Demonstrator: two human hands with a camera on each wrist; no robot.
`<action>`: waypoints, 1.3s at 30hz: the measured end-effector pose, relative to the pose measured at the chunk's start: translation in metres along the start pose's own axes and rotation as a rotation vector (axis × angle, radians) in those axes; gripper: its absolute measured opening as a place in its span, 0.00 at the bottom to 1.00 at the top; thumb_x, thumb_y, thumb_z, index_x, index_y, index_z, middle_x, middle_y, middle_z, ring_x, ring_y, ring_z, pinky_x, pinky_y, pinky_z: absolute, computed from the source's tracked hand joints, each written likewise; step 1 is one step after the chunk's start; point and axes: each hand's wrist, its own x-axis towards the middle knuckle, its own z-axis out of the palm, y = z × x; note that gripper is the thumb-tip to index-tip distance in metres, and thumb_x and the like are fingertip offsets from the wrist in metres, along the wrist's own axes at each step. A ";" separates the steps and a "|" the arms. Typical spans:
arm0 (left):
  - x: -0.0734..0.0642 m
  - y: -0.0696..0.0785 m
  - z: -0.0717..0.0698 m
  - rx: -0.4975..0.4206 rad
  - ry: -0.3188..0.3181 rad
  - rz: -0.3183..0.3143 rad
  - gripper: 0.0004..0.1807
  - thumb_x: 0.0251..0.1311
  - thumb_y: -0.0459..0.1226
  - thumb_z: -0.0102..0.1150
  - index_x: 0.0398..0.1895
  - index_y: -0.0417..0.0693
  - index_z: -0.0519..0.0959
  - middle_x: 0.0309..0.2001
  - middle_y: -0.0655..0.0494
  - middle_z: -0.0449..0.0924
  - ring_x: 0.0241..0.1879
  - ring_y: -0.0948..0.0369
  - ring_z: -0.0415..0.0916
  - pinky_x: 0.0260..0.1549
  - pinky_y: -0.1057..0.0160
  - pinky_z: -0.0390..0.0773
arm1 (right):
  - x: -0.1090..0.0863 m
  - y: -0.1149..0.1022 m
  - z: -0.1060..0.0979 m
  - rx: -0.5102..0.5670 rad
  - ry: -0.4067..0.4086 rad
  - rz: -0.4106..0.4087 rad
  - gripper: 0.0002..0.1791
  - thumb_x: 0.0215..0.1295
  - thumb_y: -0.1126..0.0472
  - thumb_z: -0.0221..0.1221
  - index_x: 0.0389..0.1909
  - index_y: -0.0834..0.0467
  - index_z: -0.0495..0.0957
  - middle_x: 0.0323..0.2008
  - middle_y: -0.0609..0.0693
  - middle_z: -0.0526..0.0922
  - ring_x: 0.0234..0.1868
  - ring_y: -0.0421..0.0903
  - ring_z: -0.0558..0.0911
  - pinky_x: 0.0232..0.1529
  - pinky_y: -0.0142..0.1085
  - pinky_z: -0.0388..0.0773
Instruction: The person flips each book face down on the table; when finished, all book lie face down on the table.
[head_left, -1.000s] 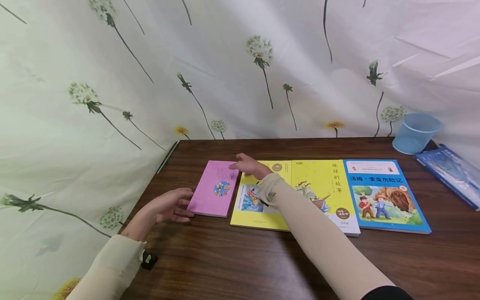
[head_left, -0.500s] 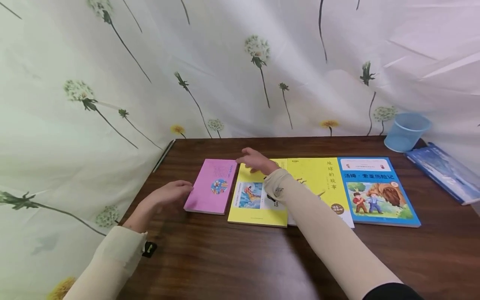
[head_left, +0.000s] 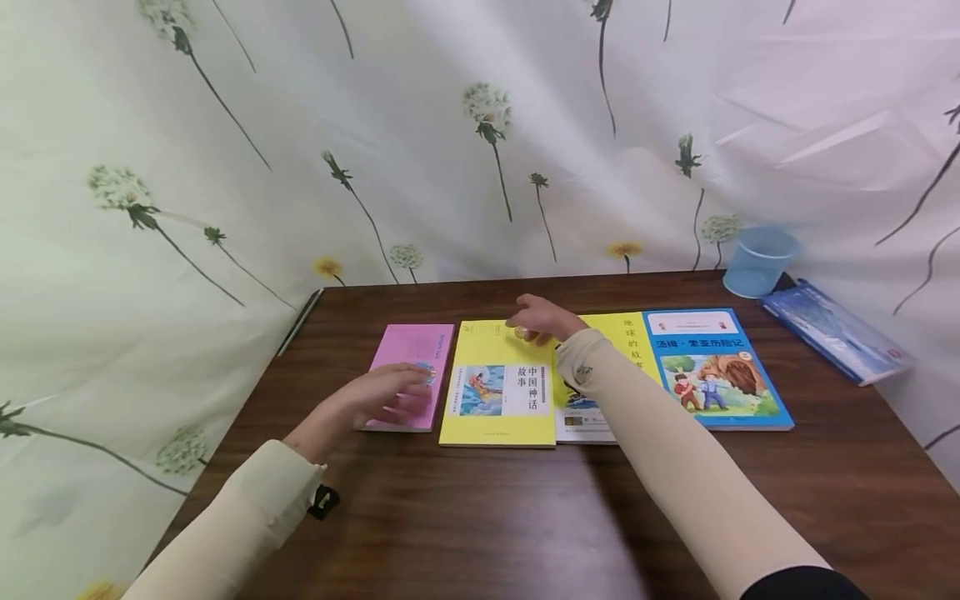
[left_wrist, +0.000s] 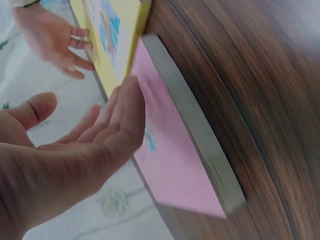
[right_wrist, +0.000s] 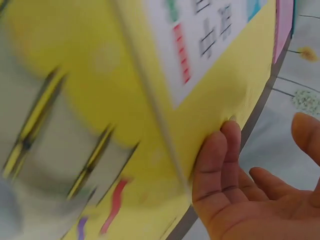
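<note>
A pink book (head_left: pixel 401 343) lies at the left of a row on the dark wooden table. My left hand (head_left: pixel 378 396) hovers over its lower right part with loosely bent fingers, gripping nothing. Right of it lies a yellow book (head_left: pixel 480 429) with a sea-blue picture and Chinese title. Over that book's upper right corner is my right hand (head_left: pixel 546 318); in the right wrist view its fingertips (right_wrist: pixel 212 150) sit right at the yellow cover. A second yellow book (head_left: pixel 615 333) adjoins on the right, partly hidden by my right forearm. A blue book (head_left: pixel 720 387) with two cartoon figures ends the row.
At the back right stands a light blue cup-shaped bin (head_left: pixel 759 262). Beside it a blue-covered book (head_left: pixel 836 329) lies at an angle. Behind the table (head_left: pixel 487 517) hangs a white dandelion-print curtain (head_left: pixel 435 167). A thin dark rod (head_left: pixel 300 321) lies along the left edge.
My left hand has moved from the pink book's left edge to over its cover. My right hand has gone right, from beside the pink book to the first yellow book's far corner. The view turned right.
</note>
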 end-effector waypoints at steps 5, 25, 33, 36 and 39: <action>-0.002 0.008 0.013 -0.088 -0.069 -0.028 0.32 0.74 0.51 0.47 0.74 0.46 0.58 0.67 0.36 0.70 0.56 0.46 0.79 0.51 0.47 0.83 | -0.002 0.003 -0.010 -0.090 0.000 0.022 0.42 0.71 0.53 0.57 0.80 0.54 0.47 0.64 0.57 0.69 0.42 0.50 0.75 0.46 0.40 0.75; -0.011 0.012 0.030 -0.200 -0.123 -0.038 0.31 0.73 0.47 0.49 0.72 0.43 0.57 0.63 0.34 0.68 0.55 0.42 0.74 0.50 0.42 0.82 | -0.001 0.013 -0.036 -0.325 0.082 0.041 0.43 0.65 0.61 0.64 0.78 0.44 0.55 0.69 0.57 0.68 0.52 0.54 0.81 0.57 0.47 0.79; -0.020 -0.004 0.034 -0.168 -0.164 -0.035 0.34 0.74 0.48 0.47 0.74 0.39 0.54 0.65 0.31 0.67 0.56 0.43 0.76 0.46 0.42 0.83 | -0.002 0.026 -0.020 -0.327 0.064 0.015 0.43 0.65 0.61 0.64 0.78 0.45 0.56 0.72 0.56 0.66 0.55 0.53 0.79 0.58 0.48 0.79; -0.022 -0.009 0.036 -0.173 -0.174 -0.035 0.34 0.74 0.48 0.47 0.73 0.37 0.54 0.65 0.29 0.66 0.56 0.43 0.76 0.46 0.42 0.83 | -0.002 0.032 -0.016 -0.317 0.065 0.016 0.43 0.64 0.61 0.65 0.77 0.45 0.57 0.72 0.56 0.66 0.54 0.53 0.79 0.58 0.48 0.79; -0.024 -0.011 0.037 -0.202 -0.173 -0.030 0.34 0.73 0.47 0.48 0.73 0.36 0.54 0.64 0.29 0.66 0.56 0.41 0.75 0.48 0.42 0.82 | -0.001 0.032 -0.014 -0.299 0.076 0.027 0.43 0.63 0.61 0.65 0.77 0.44 0.57 0.72 0.55 0.66 0.53 0.53 0.79 0.58 0.48 0.79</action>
